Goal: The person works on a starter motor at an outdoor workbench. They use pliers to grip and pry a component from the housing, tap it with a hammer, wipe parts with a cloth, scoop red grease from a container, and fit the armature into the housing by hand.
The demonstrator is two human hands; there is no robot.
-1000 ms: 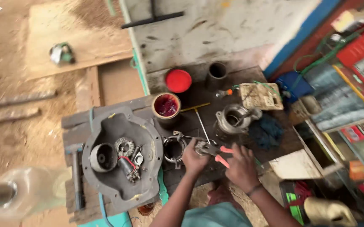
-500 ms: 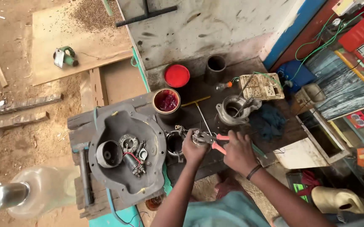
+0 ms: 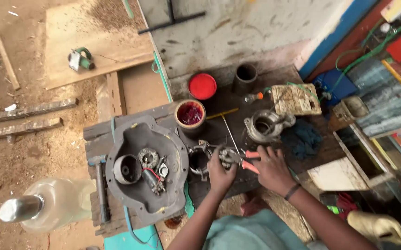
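Orange-handled pliers sit in the right hand, whose fingers are curled shut round the grips; the tool's long axis runs roughly from 4 o'clock at the handles to 10 o'clock at the nose, which points into a small metal part. That part is pinched in the left hand, fingers closed about it, just at 9 o'clock of the right hand, so the two hands nearly touch and the left is the nearer to the part. Just beyond it, at 9 o'clock, lies a metal ring on the dark bench. Further toward 9 o'clock rests a grey round housing with small fittings and a red wire inside. At 12 o'clock of the hands stands a tin of red paint, its red lid behind it, with a dark pipe stub alongside. At 1 o'clock sits a silvery casting, a blue rag beside it. The bench is worn, oily wood set against a stained wall; sandy ground with planks spreads at 9 to 10 o'clock, and crowded shelves fill the 3 o'clock side.
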